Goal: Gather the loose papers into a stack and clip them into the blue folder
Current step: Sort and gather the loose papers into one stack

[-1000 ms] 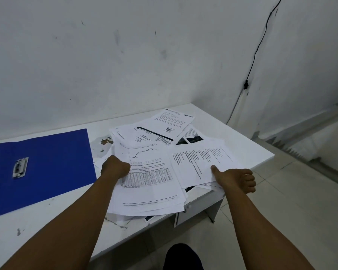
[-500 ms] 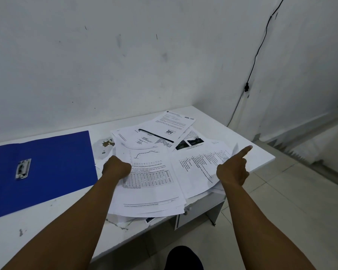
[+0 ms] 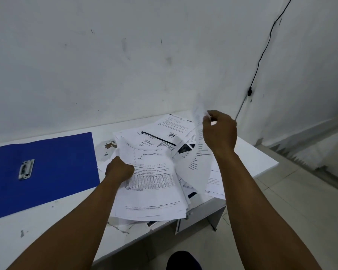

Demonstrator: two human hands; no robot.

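A loose heap of printed papers [image 3: 154, 191] lies spread over the right half of the white table [image 3: 47, 221], some sheets hanging over the front edge. My left hand [image 3: 119, 170] grips the left edge of the top sheets, the one with a graph and a table. My right hand [image 3: 220, 131] is raised above the heap and pinches the top end of one sheet [image 3: 200, 164], which curves upward off the pile. The blue folder [image 3: 53, 168] lies open and flat at the left, its metal clip [image 3: 26, 169] on the inside.
The table stands against a white wall. Its right end [image 3: 267, 162] drops to a tiled floor [image 3: 300, 211]. A black cable [image 3: 261, 55] runs down the wall corner. A chipped patch [image 3: 109, 146] marks the tabletop between folder and papers.
My right hand left the near right edge of the heap, reached over it, and now lifts one sheet by its far end. My left hand stayed on the left edge of the papers.
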